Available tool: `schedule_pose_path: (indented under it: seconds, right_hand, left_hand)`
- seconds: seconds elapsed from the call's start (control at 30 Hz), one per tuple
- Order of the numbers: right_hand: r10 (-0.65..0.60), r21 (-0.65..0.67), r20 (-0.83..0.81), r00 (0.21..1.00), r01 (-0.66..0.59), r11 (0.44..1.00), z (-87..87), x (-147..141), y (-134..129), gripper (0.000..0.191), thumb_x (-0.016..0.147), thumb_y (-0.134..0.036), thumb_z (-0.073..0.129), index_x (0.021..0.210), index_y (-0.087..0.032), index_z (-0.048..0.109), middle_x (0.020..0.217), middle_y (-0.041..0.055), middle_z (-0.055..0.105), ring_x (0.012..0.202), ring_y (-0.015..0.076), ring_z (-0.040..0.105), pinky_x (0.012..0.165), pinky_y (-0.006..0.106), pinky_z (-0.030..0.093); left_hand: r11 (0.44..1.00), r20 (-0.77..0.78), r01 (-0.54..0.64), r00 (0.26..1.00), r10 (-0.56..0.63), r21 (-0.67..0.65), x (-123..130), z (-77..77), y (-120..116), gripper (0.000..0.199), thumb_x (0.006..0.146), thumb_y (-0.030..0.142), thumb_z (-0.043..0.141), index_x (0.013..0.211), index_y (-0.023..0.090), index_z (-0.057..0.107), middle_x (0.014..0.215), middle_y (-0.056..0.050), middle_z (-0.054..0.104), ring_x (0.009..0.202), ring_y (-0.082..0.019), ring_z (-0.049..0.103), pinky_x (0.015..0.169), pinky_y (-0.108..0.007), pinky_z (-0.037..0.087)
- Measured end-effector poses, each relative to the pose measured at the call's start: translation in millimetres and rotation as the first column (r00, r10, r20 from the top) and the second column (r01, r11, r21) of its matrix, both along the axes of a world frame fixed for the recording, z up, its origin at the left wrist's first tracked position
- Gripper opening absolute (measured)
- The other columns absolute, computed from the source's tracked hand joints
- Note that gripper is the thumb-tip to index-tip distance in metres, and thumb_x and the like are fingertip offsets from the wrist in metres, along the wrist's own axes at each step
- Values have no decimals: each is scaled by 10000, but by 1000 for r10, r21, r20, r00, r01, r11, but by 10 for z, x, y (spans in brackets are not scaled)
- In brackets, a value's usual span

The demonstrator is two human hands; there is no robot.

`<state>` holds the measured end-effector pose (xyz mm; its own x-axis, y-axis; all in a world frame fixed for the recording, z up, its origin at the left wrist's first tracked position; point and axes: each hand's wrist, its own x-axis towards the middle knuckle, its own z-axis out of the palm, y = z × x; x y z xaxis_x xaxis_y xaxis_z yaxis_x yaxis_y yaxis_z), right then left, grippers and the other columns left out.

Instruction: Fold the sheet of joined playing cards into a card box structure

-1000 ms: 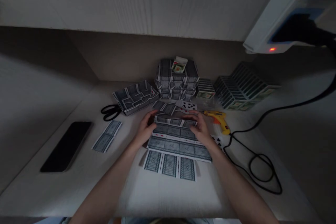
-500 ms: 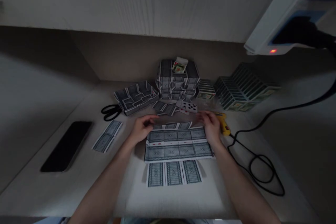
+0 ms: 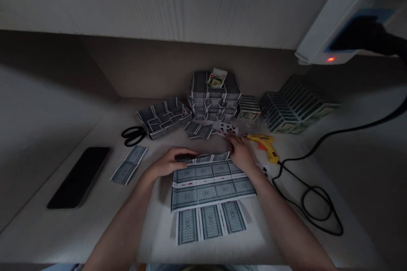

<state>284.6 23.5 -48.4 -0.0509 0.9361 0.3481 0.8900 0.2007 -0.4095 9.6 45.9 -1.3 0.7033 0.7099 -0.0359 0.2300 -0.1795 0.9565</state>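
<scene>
The left hand grasps the far left corner of a broad panel of blue-grey patterned playing cards, its thumb in front of the raised rear strip and its fingers behind. The right hand is curled at the far right corner, touching the panel; whether it grips firmly cannot be told, as its fingertips are partly hidden. The panel lies between the hands and reaches towards the body, showing 2 rows of cards plus a lower flap of 3 upright cards nearest the person.

Just beyond the hands, loose cards overlap on the pale wooden tabletop, with a white face-up club card near the right fingertips. Farther ahead stands a stack of grey-patterned card boxes, topped by a small open card carton. To the left hand's far left sit an open card-built tray with inner dividers, black-handled scissors, a joined pair of patterned cards and a black smartphone (its screen dark). Right of the right hand lies a yellow glue gun, near a looped black cord.
</scene>
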Motion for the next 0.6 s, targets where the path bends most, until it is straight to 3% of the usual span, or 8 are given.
schedule_pose_path:
  seconds: [0.1,0.23,0.37,0.6]
  right_hand:
    - [6,3,26,1000,-7,1000,17,-9,-16,405,681,-68,461,1048,-203,567,1181,61,556,1026,248,486,847,383,400]
    - [-82,59,-19,996,83,995,40,0,-22,355,689,-94,469,1024,-176,555,1030,100,600,974,252,524,831,383,414]
    - [-105,107,-77,991,113,988,-1,17,12,432,726,-211,502,1155,-159,480,1131,123,551,1036,268,505,826,399,427]
    - [-131,75,-122,984,141,987,-7,10,-38,352,757,-171,472,1077,-256,591,1017,46,656,874,226,612,776,357,452]
  left_hand:
    - [999,-24,-19,1000,18,-29,-24,-43,15,343,670,179,578,1007,178,641,1026,-54,655,966,-217,578,900,-350,409]
    - [999,-21,-23,1000,22,-35,-28,-77,27,345,677,203,591,1016,167,641,1021,-61,659,954,-219,588,881,-340,427]
    - [999,-34,-27,999,26,-33,-22,-87,34,326,671,193,596,991,189,654,1008,-43,665,941,-212,597,851,-318,445]
    - [997,-59,-76,996,74,-30,-12,-64,27,305,654,189,615,954,193,672,972,-32,678,900,-201,616,820,-291,460]
